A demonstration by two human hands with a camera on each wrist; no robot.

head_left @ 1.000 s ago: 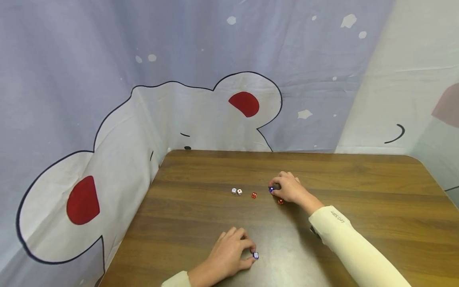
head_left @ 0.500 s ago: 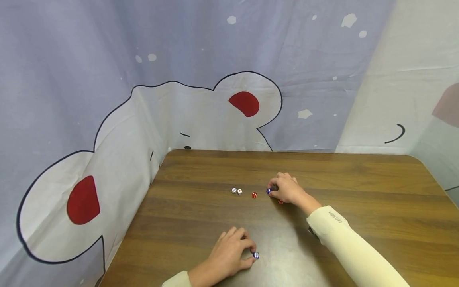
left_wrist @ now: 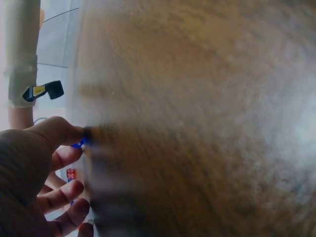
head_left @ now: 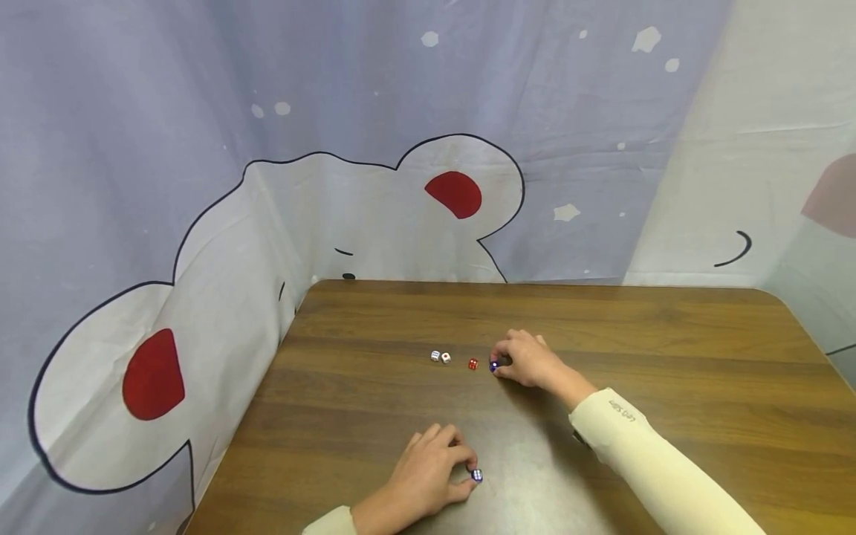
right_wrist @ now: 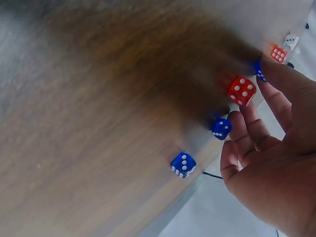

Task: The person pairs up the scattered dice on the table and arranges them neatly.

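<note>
My right hand (head_left: 531,362) pinches a blue die (head_left: 494,366) between thumb and index finger, just right of a red die (head_left: 472,364). In the right wrist view, a second red die (right_wrist: 242,91) and a blue die (right_wrist: 221,129) lie by the curled fingers, and another blue die (right_wrist: 183,164) sits farther out. The head view hides these three behind the hand. Nearer the front, my left hand (head_left: 428,472) holds a blue die (head_left: 477,475) between thumb and index finger, its other fingers spread forward. Only a sliver of that die shows in the left wrist view.
Two white dice, one (head_left: 435,356) with a red-dotted neighbour (head_left: 446,358), sit close together left of the red die. All stand on a brown wooden table (head_left: 669,357). A patterned curtain (head_left: 374,96) hangs behind and left of the table.
My right hand has slid left and a little towards me with the blue die, closing on the red die. It now covers the other red die in the head view. My left hand stays put.
</note>
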